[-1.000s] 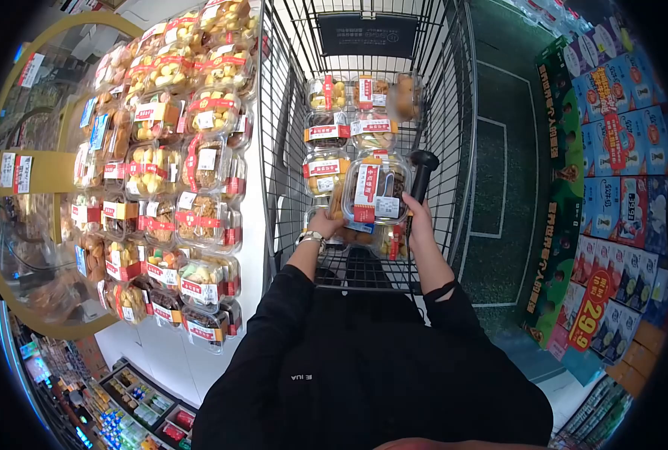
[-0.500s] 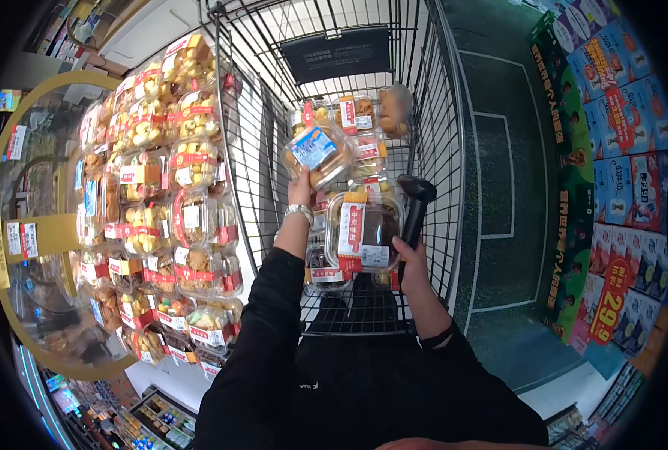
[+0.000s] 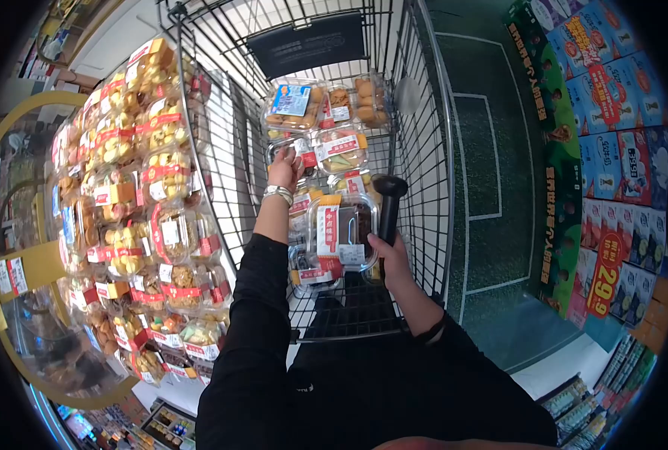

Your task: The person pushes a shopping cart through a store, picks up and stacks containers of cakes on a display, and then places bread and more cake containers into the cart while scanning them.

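At the left side of the cart, my left hand (image 3: pixel 284 171) has curled fingers over a clear plastic box (image 3: pixel 275 151); the hand partly hides whatever is in its grasp. Just beyond it, a box with a blue label (image 3: pixel 291 100) lies on the packed boxes. My right hand (image 3: pixel 394 259) is closed around a black handle with a wide head, shaped like a handheld scanner (image 3: pixel 388 206). Its thumb tip presses the right edge of a clear box of dark brown food (image 3: pixel 355 220) with a red-and-white label. The fingers beneath are hidden.
The wire shopping cart (image 3: pixel 440 150) holds several boxed baked goods, including round brown ones (image 3: pixel 370 103). Left of it rises a tall display of packaged pastries (image 3: pixel 161 176). On the right, stacked drink cartons (image 3: pixel 615 169) stand beside a green floor with white lines (image 3: pixel 484 161).
My left hand has let go of the blue-labelled box, which now lies at the far left of the cart. The hand has moved left, and the view has shifted slightly.
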`<state>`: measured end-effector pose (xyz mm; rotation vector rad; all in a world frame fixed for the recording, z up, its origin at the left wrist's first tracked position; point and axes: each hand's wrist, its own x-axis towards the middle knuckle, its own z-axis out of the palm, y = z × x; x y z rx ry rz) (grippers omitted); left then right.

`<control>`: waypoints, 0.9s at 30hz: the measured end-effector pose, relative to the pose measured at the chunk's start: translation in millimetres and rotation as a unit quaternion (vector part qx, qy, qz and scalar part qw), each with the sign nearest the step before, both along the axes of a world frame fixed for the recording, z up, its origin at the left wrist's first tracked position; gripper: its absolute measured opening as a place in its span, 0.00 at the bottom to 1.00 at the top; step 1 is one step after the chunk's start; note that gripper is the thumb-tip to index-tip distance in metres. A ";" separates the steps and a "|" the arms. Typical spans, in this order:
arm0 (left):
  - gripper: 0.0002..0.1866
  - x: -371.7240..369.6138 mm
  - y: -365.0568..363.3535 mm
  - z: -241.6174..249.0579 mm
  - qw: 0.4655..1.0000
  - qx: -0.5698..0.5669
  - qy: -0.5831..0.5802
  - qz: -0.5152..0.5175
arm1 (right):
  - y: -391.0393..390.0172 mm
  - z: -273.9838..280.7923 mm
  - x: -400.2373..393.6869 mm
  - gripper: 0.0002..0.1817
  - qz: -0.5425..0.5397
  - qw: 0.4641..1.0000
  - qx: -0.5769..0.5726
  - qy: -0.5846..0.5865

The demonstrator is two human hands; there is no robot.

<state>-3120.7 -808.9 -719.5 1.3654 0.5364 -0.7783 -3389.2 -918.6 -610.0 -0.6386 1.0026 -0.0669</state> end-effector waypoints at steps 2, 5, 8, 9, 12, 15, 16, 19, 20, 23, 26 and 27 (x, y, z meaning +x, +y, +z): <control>0.26 -29.5 11.1 41.6 0.996 0.051 -0.059 -0.040 | 5.0 -9.7 0.0 0.23 -0.007 1.000 -0.001 0.019; 0.26 -94.4 57.4 106.2 0.898 0.209 -0.182 -0.343 | 14.0 -28.5 -1.8 0.21 -0.001 0.999 -0.037 0.008; 0.27 -169.1 99.9 191.3 0.737 0.293 -0.268 -0.547 | 20.5 -28.4 4.5 0.18 0.028 0.997 -0.056 0.038; 0.27 -193.7 122.1 190.3 0.663 0.349 -0.323 -0.579 | 23.3 -33.4 9.8 0.18 0.034 0.997 -0.058 0.032; 0.15 -246.1 157.6 192.5 0.614 0.419 -0.409 -0.529 | 29.8 -43.8 29.8 0.16 0.005 0.999 -0.029 0.040; 0.07 -261.6 163.1 188.0 0.606 0.446 -0.453 -0.478 | 31.8 -69.5 66.1 0.17 0.023 0.998 -0.060 0.009; 0.05 -261.8 160.7 187.7 0.618 0.451 -0.460 -0.451 | 32.4 -70.4 79.8 0.16 0.035 0.997 -0.062 -0.002; 0.06 -262.5 158.8 189.8 0.607 0.443 -0.506 -0.423 | 43.6 -79.3 112.4 0.14 0.074 0.994 -0.075 -0.030; 0.07 -263.3 159.6 188.3 0.609 0.447 -0.495 -0.429 | 51.0 -83.0 122.3 0.14 0.056 0.995 -0.071 -0.046; 0.07 -263.9 156.2 192.7 0.611 0.454 -0.486 -0.430 | 63.6 -152.8 146.0 0.14 0.102 0.985 -0.138 0.003; 0.07 -266.0 160.2 186.4 0.610 0.458 -0.482 -0.430 | 82.1 -156.1 156.4 0.13 0.053 0.964 -0.251 0.070; 0.07 -267.0 161.0 185.7 0.611 0.455 -0.484 -0.430 | 79.4 -141.8 154.7 0.13 0.058 0.964 -0.251 0.067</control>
